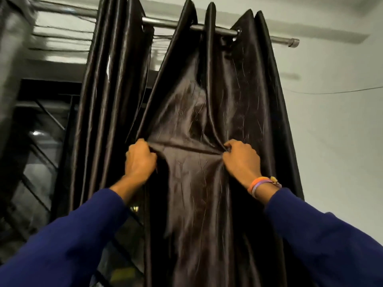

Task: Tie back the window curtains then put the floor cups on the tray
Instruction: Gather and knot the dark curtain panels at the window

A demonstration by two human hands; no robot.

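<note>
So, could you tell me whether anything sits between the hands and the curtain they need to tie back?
Nothing visible does. The left hand and the right hand each already have a grip on the dark curtain, bunching its fabric between them below the rod.

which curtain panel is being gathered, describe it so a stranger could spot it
Follow the metal curtain rod toward its capped right end. The dark satin curtain panel hanging there is the one, pulled taut between both hands, unlike the bunched panel to its left.
</note>
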